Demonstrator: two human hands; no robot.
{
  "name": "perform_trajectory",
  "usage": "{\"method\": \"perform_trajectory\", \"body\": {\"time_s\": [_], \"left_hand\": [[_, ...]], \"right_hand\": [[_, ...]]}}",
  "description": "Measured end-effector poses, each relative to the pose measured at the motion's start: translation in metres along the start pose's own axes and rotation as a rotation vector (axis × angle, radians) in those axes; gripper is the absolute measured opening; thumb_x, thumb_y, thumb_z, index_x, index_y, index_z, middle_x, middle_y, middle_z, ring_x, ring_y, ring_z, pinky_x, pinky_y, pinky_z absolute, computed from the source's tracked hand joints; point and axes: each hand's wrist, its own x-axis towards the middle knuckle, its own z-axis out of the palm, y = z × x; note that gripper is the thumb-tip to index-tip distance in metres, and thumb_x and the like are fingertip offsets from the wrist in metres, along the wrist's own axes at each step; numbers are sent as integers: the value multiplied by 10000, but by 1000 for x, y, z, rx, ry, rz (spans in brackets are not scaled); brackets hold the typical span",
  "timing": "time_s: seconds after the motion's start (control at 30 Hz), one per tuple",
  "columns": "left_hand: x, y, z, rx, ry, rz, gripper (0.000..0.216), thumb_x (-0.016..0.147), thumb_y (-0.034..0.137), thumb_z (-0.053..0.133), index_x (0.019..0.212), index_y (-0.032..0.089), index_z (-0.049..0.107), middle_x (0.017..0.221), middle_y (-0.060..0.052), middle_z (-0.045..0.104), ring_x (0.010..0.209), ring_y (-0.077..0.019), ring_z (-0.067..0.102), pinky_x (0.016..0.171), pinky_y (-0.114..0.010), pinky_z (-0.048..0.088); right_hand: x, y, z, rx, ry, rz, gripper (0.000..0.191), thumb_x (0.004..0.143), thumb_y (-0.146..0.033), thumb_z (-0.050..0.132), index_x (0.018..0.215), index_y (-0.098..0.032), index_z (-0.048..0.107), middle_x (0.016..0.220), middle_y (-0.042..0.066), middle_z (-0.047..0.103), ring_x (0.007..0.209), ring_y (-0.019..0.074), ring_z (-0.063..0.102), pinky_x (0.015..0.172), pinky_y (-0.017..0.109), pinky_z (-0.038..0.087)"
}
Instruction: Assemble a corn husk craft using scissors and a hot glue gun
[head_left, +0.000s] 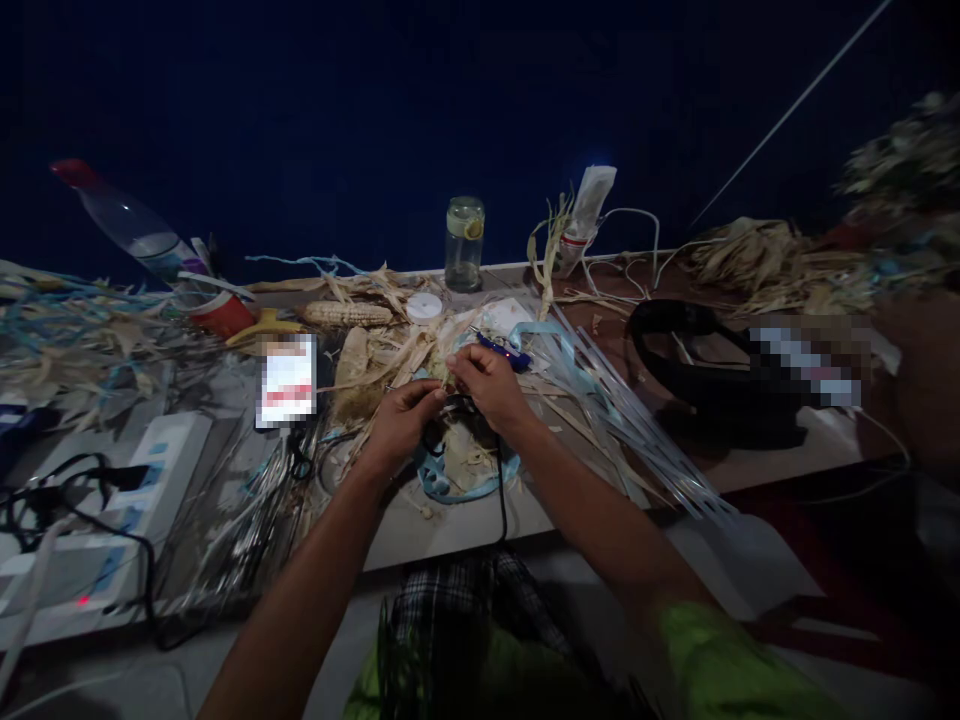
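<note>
My right hand (pixel 491 385) is closed round a blue glue gun (pixel 504 351) with a small red light, its black cord running down toward me. My left hand (pixel 403 420) pinches a piece of dry corn husk (pixel 435 375) right beside the gun's tip. Both hands work over a light blue ring-shaped holder (pixel 450 485) with husk scraps in it. Loose corn husks (pixel 379 365) lie spread around the hands.
A corn cob (pixel 346 314), a white lid (pixel 424 306), a glass jar (pixel 464 243), a plastic bottle (pixel 135 228) and a red cup (pixel 222 315) stand behind. Clear glue sticks (pixel 637 425) fan out on the right, near a black strap (pixel 697 370). A white power strip (pixel 105 520) lies left.
</note>
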Motion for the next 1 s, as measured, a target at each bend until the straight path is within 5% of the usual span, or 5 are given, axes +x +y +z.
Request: {"method": "perform_trajectory", "body": {"time_s": [0.2, 0.4, 0.7, 1.0], "left_hand": [[2, -6, -1, 88, -22, 92, 172, 680, 329, 647, 753, 178, 690, 671, 1, 610, 622, -108, 518, 590, -209, 408], [3, -7, -1, 151, -40, 166, 149, 703, 288, 619, 777, 179, 686, 713, -7, 627, 657, -120, 540, 636, -218, 419], [2, -5, -2, 129, 26, 211, 120, 703, 278, 618, 752, 183, 671, 709, -2, 624, 651, -112, 538, 636, -217, 425], [4, -11, -3, -75, 73, 73, 207, 664, 336, 672, 796, 177, 661, 727, 13, 631, 637, -87, 531, 619, -201, 416]], "right_hand": [[2, 3, 0, 53, 53, 45, 319, 667, -431, 628, 557, -178, 468, 488, -66, 423, 468, 56, 378, 483, 204, 313], [1, 0, 2, 231, 40, 289, 370, 590, -445, 685, 553, -175, 434, 459, -81, 401, 408, 41, 375, 412, 189, 280], [3, -1, -2, 456, -95, 421, 395, 524, -372, 765, 542, -158, 433, 454, -81, 440, 360, 11, 310, 375, 177, 270], [3, -2, -4, 511, -155, 435, 284, 589, -333, 737, 666, -124, 560, 519, -63, 490, 404, 22, 383, 423, 184, 355]]}}
